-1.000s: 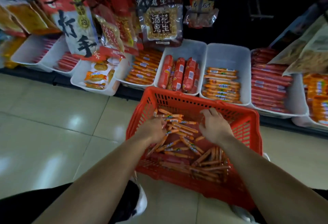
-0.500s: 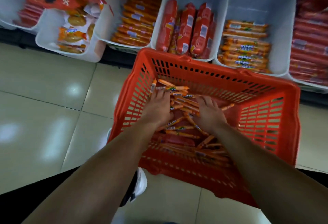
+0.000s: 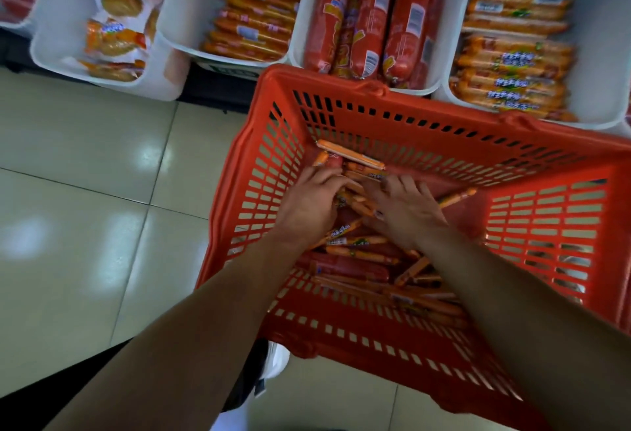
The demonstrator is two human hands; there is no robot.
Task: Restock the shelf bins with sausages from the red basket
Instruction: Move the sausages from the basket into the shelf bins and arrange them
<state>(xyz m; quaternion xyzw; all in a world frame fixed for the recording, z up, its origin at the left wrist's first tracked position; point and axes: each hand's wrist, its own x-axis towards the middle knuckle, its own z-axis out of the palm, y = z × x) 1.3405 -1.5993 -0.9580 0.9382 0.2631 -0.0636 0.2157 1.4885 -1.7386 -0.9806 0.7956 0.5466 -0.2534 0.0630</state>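
Observation:
The red basket [image 3: 546, 225] sits on the floor in front of me, holding a loose pile of thin orange sausages [image 3: 362, 253] and some thicker red ones underneath. Both of my hands are down inside it, close together. My left hand [image 3: 307, 205] curls its fingers over a bunch of thin sausages from the left. From the right, my right hand [image 3: 409, 215] closes on the same bunch, thumb down. Just beyond the basket, a white bin [image 3: 594, 21] holds packs of thin orange sausages [image 3: 512, 65].
More white bins line the shelf: thick red sausages [image 3: 368, 17], orange sausages [image 3: 252, 14], and round snack packs [image 3: 112, 38] at the left. Glossy tiled floor [image 3: 85, 208] spreads to the left. My white shoe [image 3: 275, 360] is by the basket's near corner.
My view has tipped down and closer to the basket. Both hands have drawn together over the sausage pile and closed around a bunch.

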